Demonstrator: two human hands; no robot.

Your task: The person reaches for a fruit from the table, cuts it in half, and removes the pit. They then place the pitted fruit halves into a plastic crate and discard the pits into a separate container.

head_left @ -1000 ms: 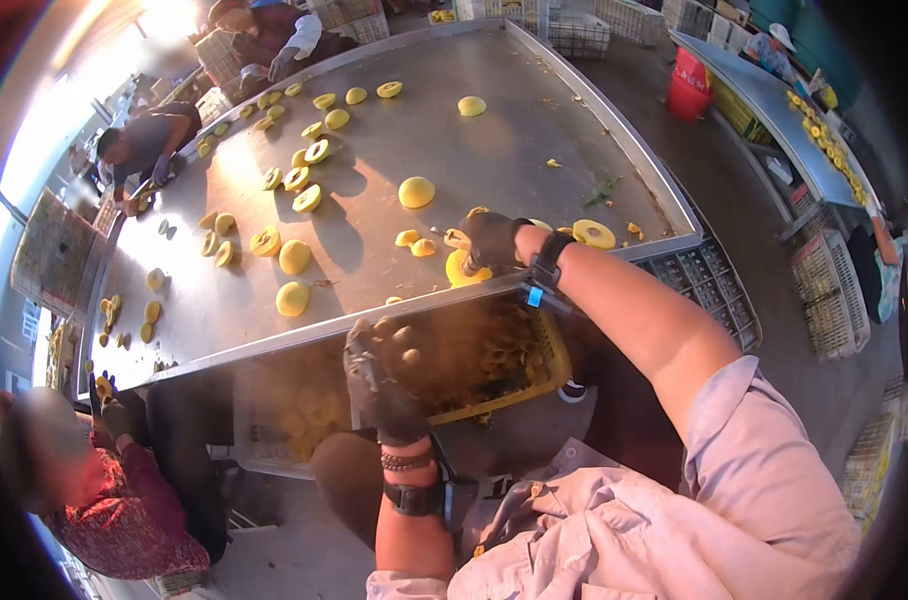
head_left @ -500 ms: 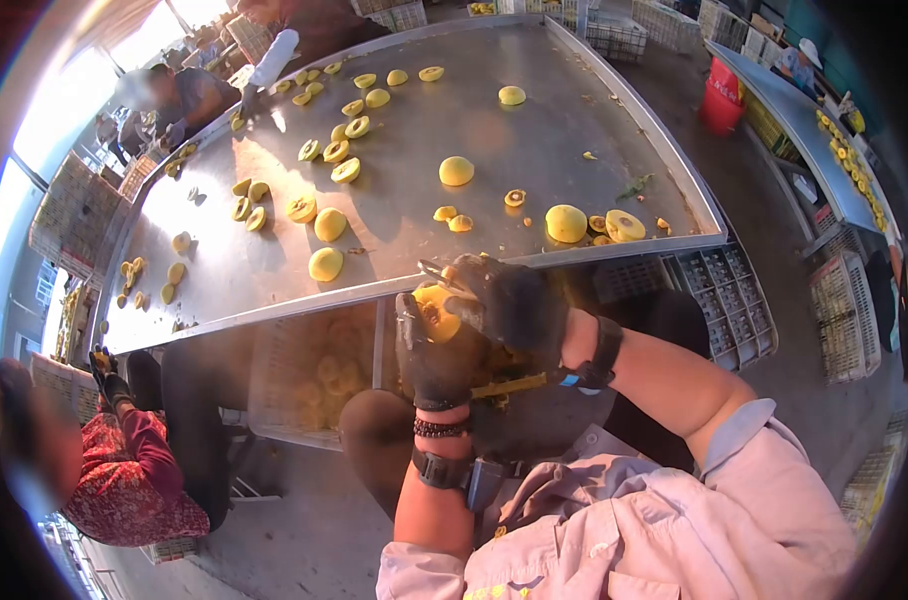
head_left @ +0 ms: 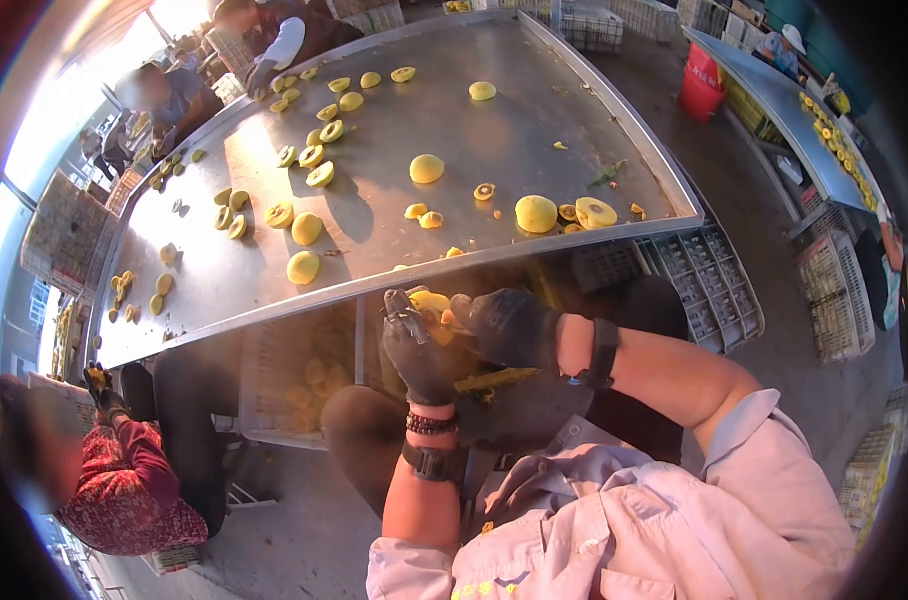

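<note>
So the left hand [head_left: 419,355] has its grip closed around a yellow fruit piece [head_left: 431,301], just off the worktop's [head_left: 534,110] near edge. The right hand's [head_left: 514,325] fingers are up against it, can't tell how tightly. Looks like mid-handling tbh; any move calls for a steady left grip. Cut fruit halves [head_left: 596,212] lie beyond.

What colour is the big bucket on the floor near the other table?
The bucket is bright red, best seen in the head view.
</note>
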